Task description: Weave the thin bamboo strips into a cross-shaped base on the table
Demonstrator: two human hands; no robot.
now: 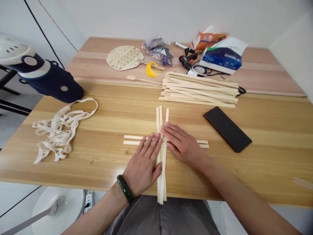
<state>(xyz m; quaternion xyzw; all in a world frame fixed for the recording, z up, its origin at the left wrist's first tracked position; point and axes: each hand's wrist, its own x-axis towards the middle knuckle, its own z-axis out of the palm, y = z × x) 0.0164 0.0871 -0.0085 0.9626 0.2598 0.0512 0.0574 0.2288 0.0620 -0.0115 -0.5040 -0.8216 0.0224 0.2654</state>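
Fingers of the left hand and right hand are kept open and flat, so the crossed bamboo strips are pinned in place.

Pale bamboo strips, crossed flat

A pine table holds a pile of wooden strips toward the far side, tangled cream webbing on the left, and a flat black pad on the right.

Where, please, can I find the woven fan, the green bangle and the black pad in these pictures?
Woven fan point(124, 58): head view, middle of the woven blade.
Green bangle point(125, 189): head view, its outer curve.
Black pad point(227, 129): head view, middle of its top face.
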